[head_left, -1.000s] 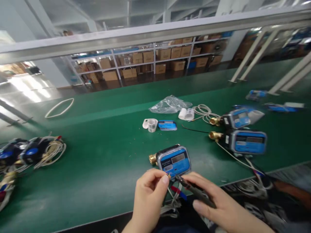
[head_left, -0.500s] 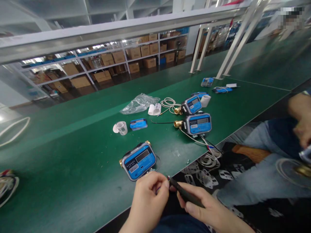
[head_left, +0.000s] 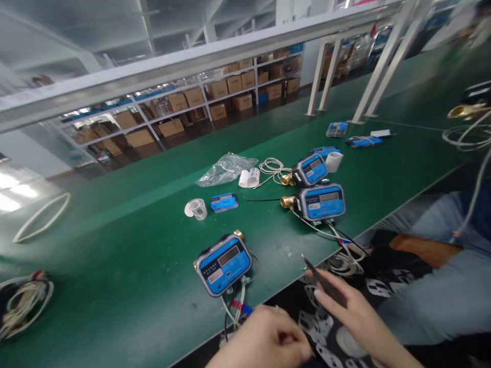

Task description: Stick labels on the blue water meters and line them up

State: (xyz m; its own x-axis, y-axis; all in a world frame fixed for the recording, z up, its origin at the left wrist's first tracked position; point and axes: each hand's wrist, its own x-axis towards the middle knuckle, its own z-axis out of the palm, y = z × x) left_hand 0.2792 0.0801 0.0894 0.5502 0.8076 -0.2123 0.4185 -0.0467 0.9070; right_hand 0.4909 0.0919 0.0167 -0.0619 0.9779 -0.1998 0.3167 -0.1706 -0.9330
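Observation:
My right hand [head_left: 355,309] grips dark tweezers [head_left: 326,284], with the pointed tip aimed up and away over the bench edge. Lower down, my left hand [head_left: 268,335] is closed with thumb and fingers pinched together, slightly blurred; what lies between them is hidden. The nearest item to it is a blue-faced meter [head_left: 226,268] with brass pipe ends, lying on the green bench [head_left: 126,286]. Pale and dark cables [head_left: 241,301] with a red and blue piece run from this meter towards my left hand and over the edge.
Two more blue meters [head_left: 324,202] with brass fittings lie to the right. Behind are a small blue unit [head_left: 224,202], label rolls [head_left: 198,209] and a plastic bag [head_left: 226,168]. Coiled cable [head_left: 28,301] sits at left. Another person's legs [head_left: 422,306] are at right, beside metal plates [head_left: 320,329] below.
My hands have moved apart, the tweezers going right and away from the left hand. The left hand has dropped lower, exposing the meter's cables. The view has shifted slightly.

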